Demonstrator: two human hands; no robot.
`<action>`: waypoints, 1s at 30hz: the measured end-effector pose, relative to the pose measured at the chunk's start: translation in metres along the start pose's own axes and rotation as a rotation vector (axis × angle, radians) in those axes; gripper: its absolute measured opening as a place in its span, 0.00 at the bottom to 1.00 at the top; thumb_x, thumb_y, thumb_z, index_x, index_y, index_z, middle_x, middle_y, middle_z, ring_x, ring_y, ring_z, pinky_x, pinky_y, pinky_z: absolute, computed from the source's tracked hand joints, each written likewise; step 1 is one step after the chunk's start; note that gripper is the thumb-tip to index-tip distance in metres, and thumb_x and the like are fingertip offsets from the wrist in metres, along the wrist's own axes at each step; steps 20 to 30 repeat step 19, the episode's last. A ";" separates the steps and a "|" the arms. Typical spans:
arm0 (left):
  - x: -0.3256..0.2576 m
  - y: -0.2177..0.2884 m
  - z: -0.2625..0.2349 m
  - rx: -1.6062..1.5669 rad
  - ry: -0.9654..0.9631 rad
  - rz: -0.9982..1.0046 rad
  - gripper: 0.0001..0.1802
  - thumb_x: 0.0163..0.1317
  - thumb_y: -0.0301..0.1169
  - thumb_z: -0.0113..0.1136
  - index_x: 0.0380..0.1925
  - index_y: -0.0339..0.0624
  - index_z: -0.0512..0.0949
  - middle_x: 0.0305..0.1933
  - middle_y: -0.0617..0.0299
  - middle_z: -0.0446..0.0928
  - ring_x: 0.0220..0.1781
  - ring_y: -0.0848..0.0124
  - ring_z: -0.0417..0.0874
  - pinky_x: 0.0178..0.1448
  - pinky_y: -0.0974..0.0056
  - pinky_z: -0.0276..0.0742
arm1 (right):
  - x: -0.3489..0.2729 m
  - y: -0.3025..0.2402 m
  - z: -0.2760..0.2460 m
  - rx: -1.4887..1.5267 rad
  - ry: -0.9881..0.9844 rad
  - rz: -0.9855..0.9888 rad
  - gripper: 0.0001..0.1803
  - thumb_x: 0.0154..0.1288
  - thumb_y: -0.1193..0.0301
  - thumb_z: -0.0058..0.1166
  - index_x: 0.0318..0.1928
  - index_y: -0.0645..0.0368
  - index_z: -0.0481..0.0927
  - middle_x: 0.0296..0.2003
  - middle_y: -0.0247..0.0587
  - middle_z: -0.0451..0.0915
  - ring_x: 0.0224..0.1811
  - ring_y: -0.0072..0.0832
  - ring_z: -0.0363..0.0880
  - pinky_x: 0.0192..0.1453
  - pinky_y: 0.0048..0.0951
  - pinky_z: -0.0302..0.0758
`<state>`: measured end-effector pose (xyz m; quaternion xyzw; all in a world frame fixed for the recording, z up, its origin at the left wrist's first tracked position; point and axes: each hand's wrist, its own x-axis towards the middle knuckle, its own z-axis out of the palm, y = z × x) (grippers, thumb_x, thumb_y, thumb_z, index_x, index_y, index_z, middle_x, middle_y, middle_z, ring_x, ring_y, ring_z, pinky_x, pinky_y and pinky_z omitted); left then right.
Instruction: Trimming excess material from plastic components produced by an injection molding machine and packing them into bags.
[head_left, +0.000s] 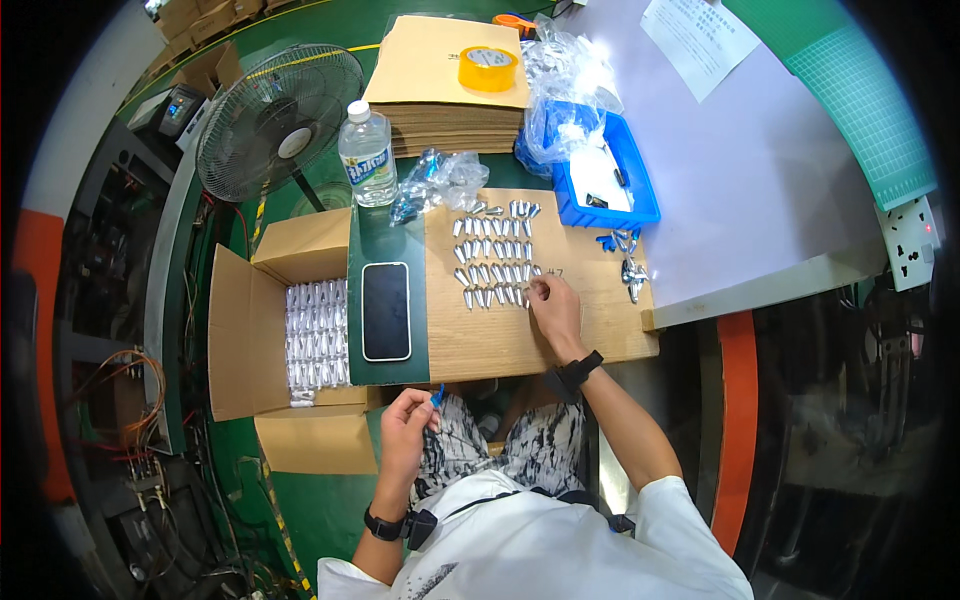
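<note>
Small tapered silver pieces [486, 250] lie in several neat rows on a tan board [600, 325]. At the right end of the nearest row, the fingertips of my right hand [556, 312] are pinched on one silver piece [527, 298], partly hidden by the fingers. My left hand [403, 432] is closed over my lap, in front of the table edge. Between its thumb and fingers a small blue piece [437, 397] sticks out; the rest of it is covered. Loose silver and blue pieces [632, 275] lie at the board's right side.
A phone [387, 312] lies left of the board. An open carton [318, 340] holds packed silver pieces. Behind stand a clear bottle [369, 165], plastic bags [440, 180], stacked cardboard [445, 128] with yellow tape [488, 69], and a blue bin [640, 190]. A fan [280, 125] stands far left.
</note>
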<state>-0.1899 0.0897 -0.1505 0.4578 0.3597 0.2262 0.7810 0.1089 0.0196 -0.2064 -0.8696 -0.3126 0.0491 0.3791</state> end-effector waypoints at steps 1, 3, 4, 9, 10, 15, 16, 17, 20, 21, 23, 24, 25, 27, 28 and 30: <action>0.000 0.000 -0.001 0.001 0.001 0.001 0.04 0.65 0.24 0.53 0.34 0.35 0.76 0.28 0.64 0.76 0.29 0.79 0.75 0.34 0.74 0.71 | 0.001 -0.002 0.000 0.002 0.000 0.006 0.09 0.55 0.74 0.60 0.37 0.64 0.81 0.28 0.45 0.81 0.29 0.33 0.79 0.37 0.31 0.76; -0.002 0.000 -0.002 0.005 0.002 -0.001 0.04 0.65 0.24 0.53 0.34 0.35 0.76 0.28 0.64 0.76 0.29 0.79 0.75 0.35 0.74 0.71 | -0.001 -0.005 -0.002 0.005 -0.002 0.015 0.09 0.56 0.74 0.59 0.38 0.64 0.81 0.28 0.45 0.80 0.29 0.33 0.79 0.37 0.31 0.76; -0.002 0.000 -0.001 -0.003 0.009 -0.002 0.04 0.65 0.24 0.53 0.34 0.35 0.76 0.28 0.64 0.76 0.29 0.79 0.75 0.35 0.74 0.71 | -0.004 -0.006 -0.005 0.055 -0.007 0.004 0.10 0.55 0.74 0.60 0.38 0.64 0.81 0.29 0.45 0.80 0.30 0.35 0.79 0.37 0.32 0.76; -0.002 -0.003 -0.002 -0.028 0.016 -0.013 0.04 0.65 0.24 0.52 0.34 0.36 0.76 0.27 0.65 0.75 0.29 0.79 0.75 0.36 0.74 0.70 | -0.017 -0.001 -0.018 0.060 -0.119 -0.087 0.12 0.53 0.75 0.61 0.39 0.64 0.80 0.31 0.45 0.78 0.31 0.36 0.79 0.39 0.33 0.76; -0.002 -0.003 0.000 -0.016 0.012 -0.018 0.04 0.65 0.24 0.52 0.33 0.36 0.76 0.27 0.65 0.75 0.29 0.79 0.75 0.36 0.74 0.70 | -0.019 0.000 -0.018 0.053 -0.120 -0.104 0.12 0.52 0.75 0.61 0.39 0.64 0.80 0.32 0.45 0.78 0.32 0.36 0.79 0.39 0.33 0.77; -0.001 -0.003 0.001 0.017 -0.006 -0.026 0.04 0.65 0.24 0.52 0.33 0.36 0.76 0.28 0.64 0.75 0.29 0.79 0.75 0.35 0.74 0.71 | -0.020 0.000 -0.016 0.060 -0.103 -0.126 0.12 0.52 0.75 0.61 0.39 0.65 0.80 0.33 0.45 0.78 0.33 0.36 0.79 0.40 0.33 0.77; -0.001 -0.002 0.001 0.009 0.002 -0.024 0.04 0.65 0.24 0.52 0.33 0.35 0.76 0.28 0.65 0.75 0.28 0.79 0.75 0.34 0.74 0.71 | -0.020 0.000 -0.016 0.062 -0.113 -0.105 0.12 0.53 0.75 0.61 0.39 0.64 0.80 0.33 0.45 0.78 0.33 0.37 0.79 0.40 0.33 0.77; 0.000 -0.001 0.002 0.001 0.010 -0.022 0.04 0.65 0.24 0.52 0.33 0.35 0.76 0.28 0.65 0.75 0.28 0.79 0.75 0.34 0.74 0.71 | -0.019 0.001 -0.016 0.064 -0.123 -0.084 0.12 0.53 0.75 0.61 0.39 0.64 0.80 0.33 0.45 0.78 0.34 0.37 0.80 0.41 0.33 0.77; 0.001 -0.002 0.001 0.022 -0.002 0.001 0.05 0.65 0.24 0.52 0.34 0.35 0.76 0.28 0.63 0.76 0.29 0.78 0.75 0.35 0.73 0.71 | -0.017 0.003 -0.018 0.048 -0.127 -0.075 0.11 0.54 0.75 0.61 0.40 0.63 0.80 0.35 0.46 0.79 0.35 0.36 0.80 0.42 0.32 0.78; 0.001 -0.002 0.001 0.022 -0.002 0.001 0.05 0.65 0.24 0.52 0.34 0.35 0.76 0.28 0.63 0.76 0.29 0.78 0.75 0.35 0.73 0.71 | -0.017 0.003 -0.018 0.048 -0.127 -0.075 0.11 0.54 0.75 0.61 0.40 0.63 0.80 0.35 0.46 0.79 0.35 0.36 0.80 0.42 0.32 0.78; 0.001 -0.002 0.001 0.022 -0.002 0.001 0.05 0.65 0.24 0.52 0.34 0.35 0.76 0.28 0.63 0.76 0.29 0.78 0.75 0.35 0.73 0.71 | -0.017 0.003 -0.018 0.048 -0.127 -0.075 0.11 0.54 0.75 0.61 0.40 0.63 0.80 0.35 0.46 0.79 0.35 0.36 0.80 0.42 0.32 0.78; 0.001 -0.002 0.001 0.022 -0.002 0.001 0.05 0.65 0.24 0.52 0.34 0.35 0.76 0.28 0.63 0.76 0.29 0.78 0.75 0.35 0.73 0.71 | -0.017 0.003 -0.018 0.048 -0.127 -0.075 0.11 0.54 0.75 0.61 0.40 0.63 0.80 0.35 0.46 0.79 0.35 0.36 0.80 0.42 0.32 0.78; 0.001 -0.002 0.001 0.022 -0.002 0.001 0.05 0.65 0.24 0.52 0.34 0.35 0.76 0.28 0.63 0.76 0.29 0.78 0.75 0.35 0.73 0.71 | -0.017 0.003 -0.018 0.048 -0.127 -0.075 0.11 0.54 0.75 0.61 0.40 0.63 0.80 0.35 0.46 0.79 0.35 0.36 0.80 0.42 0.32 0.78; 0.001 -0.002 0.001 0.022 -0.002 0.001 0.05 0.65 0.24 0.52 0.34 0.35 0.76 0.28 0.63 0.76 0.29 0.78 0.75 0.35 0.73 0.71 | -0.017 0.003 -0.018 0.048 -0.127 -0.075 0.11 0.54 0.75 0.61 0.40 0.63 0.80 0.35 0.46 0.79 0.35 0.36 0.80 0.42 0.32 0.78; 0.001 -0.002 0.001 0.022 -0.002 0.001 0.05 0.65 0.24 0.52 0.34 0.35 0.76 0.28 0.63 0.76 0.29 0.78 0.75 0.35 0.73 0.71 | -0.017 0.003 -0.018 0.048 -0.127 -0.075 0.11 0.54 0.75 0.61 0.40 0.63 0.80 0.35 0.46 0.79 0.35 0.36 0.80 0.42 0.32 0.78; 0.001 -0.002 0.001 0.022 -0.002 0.001 0.05 0.65 0.24 0.52 0.34 0.35 0.76 0.28 0.63 0.76 0.29 0.78 0.75 0.35 0.73 0.71 | -0.017 0.003 -0.018 0.048 -0.127 -0.075 0.11 0.54 0.75 0.61 0.40 0.63 0.80 0.35 0.46 0.79 0.35 0.36 0.80 0.42 0.32 0.78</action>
